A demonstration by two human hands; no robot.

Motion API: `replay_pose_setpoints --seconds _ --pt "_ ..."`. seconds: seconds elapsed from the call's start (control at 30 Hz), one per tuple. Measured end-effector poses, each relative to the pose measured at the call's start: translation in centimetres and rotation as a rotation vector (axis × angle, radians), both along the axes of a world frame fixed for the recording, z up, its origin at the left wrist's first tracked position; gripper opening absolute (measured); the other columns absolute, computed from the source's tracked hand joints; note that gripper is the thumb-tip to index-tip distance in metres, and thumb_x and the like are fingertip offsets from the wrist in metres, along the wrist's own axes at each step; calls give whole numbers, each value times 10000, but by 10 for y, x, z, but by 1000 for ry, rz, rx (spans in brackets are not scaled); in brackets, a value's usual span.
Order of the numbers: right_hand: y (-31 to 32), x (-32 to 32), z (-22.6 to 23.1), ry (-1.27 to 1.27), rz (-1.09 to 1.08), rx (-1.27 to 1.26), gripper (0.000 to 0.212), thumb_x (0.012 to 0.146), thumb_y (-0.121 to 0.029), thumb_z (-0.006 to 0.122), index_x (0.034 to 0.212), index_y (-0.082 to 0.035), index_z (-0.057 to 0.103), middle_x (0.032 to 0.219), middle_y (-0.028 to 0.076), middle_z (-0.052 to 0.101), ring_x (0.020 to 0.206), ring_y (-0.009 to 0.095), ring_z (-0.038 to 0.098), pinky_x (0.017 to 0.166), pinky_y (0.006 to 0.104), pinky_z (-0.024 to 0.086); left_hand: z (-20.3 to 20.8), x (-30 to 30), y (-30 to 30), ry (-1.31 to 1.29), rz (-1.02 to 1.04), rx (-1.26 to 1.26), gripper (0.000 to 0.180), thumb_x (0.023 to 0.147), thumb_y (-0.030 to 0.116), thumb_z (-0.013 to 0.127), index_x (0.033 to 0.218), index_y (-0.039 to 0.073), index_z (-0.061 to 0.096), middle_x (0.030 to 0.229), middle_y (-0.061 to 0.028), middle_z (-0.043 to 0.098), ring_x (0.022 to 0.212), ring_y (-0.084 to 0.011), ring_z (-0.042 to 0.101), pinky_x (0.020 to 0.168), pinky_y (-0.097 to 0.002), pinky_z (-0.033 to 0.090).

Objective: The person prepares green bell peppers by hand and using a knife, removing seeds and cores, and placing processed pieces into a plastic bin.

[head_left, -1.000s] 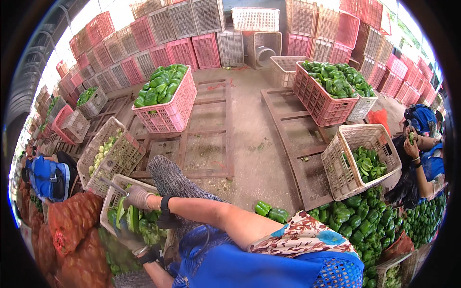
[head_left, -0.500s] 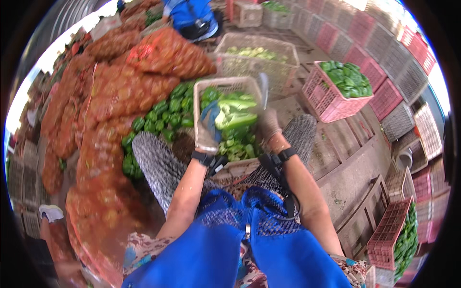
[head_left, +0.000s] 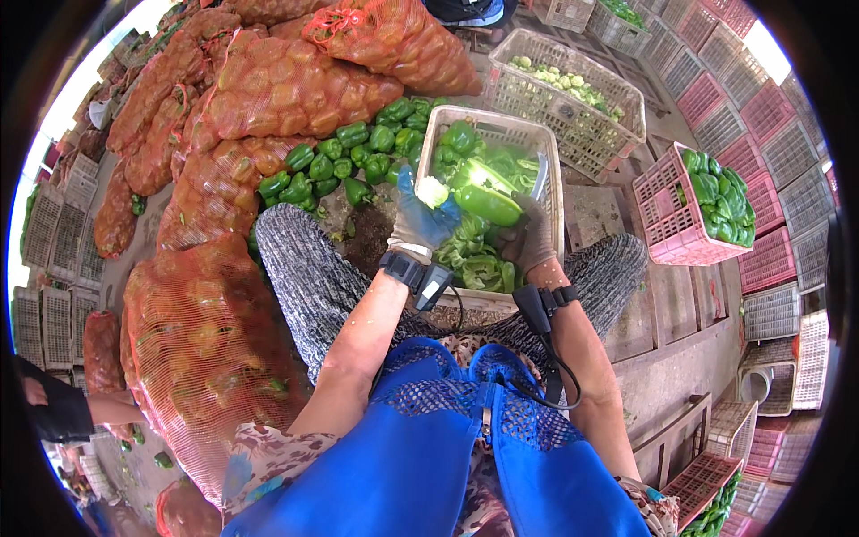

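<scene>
My left hand (head_left: 419, 217), in a grey glove with blue on the fingers, is closed on a pale seed core (head_left: 433, 192). My right hand (head_left: 530, 234), also gloved, grips a knife whose blade (head_left: 540, 175) points away from me. A cut green bell pepper (head_left: 484, 199) lies between the hands, against my right fingers; how far they wrap round it is hidden. Below both hands stands a pale plastic crate (head_left: 557, 161) with whole peppers at its far end and cut pieces (head_left: 488, 270) nearer me.
Whole green peppers (head_left: 344, 152) are heaped left of the crate, beside stuffed orange mesh sacks (head_left: 210, 331). A crate (head_left: 573, 143) of pale cores stands beyond, and a pink crate (head_left: 667, 224) of peppers to the right. Stacked crates (head_left: 774, 300) line the right side.
The opened pepper has shifted toward my right hand, and my left hand has come away with the pale core. The knife blade is lower. The whole view has swung left.
</scene>
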State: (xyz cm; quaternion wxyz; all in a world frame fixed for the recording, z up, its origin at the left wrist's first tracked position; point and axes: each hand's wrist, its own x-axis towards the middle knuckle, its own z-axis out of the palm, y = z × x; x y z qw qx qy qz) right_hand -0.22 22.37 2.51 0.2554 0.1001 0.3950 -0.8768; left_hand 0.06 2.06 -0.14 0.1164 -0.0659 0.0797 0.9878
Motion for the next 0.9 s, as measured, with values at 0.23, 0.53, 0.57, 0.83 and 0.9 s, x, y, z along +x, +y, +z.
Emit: replay_pose_setpoints --seconds 0.23,0.53,0.57,0.83,0.9 --pt "13 -14 -14 27 35 -183 376 882 -357 554 1113 -60 545 799 100 611 445 95 394 443 254 356 -24 -9 -8 -58 -27 -45 448 880 534 597 939 91 622 687 -41 616 513 -160 547 459 -263 473" --pt "23 -17 -33 -20 -24 -186 420 872 -363 570 1162 -60 540 815 137 626 433 88 405 421 224 365 -13 -11 -3 -28 -45 -18 314 924 379 591 994 74 624 827 -68 652 682 -190 629 561 -269 551" --pt "23 -19 -35 -15 -11 -180 421 869 -365 574 1159 -62 540 813 137 628 433 90 406 420 225 365 -13 -9 -2 -67 -16 -75 327 924 384 595 997 67 622 811 -73 640 643 -190 615 554 -273 548" --pt "11 -35 -71 -147 -134 43 326 853 -358 604 1047 -101 555 736 110 623 422 118 430 379 258 356 -11 -5 -4 -84 67 -177 337 909 399 622 991 72 619 798 -77 634 666 -202 641 553 -271 556" --pt "19 -47 -88 -191 -83 108 398 846 -409 614 1021 -54 571 719 136 625 472 195 519 446 336 441 -20 -13 -8 -47 -28 -193 331 906 387 634 987 67 611 796 -63 632 635 -179 623 521 -260 542"
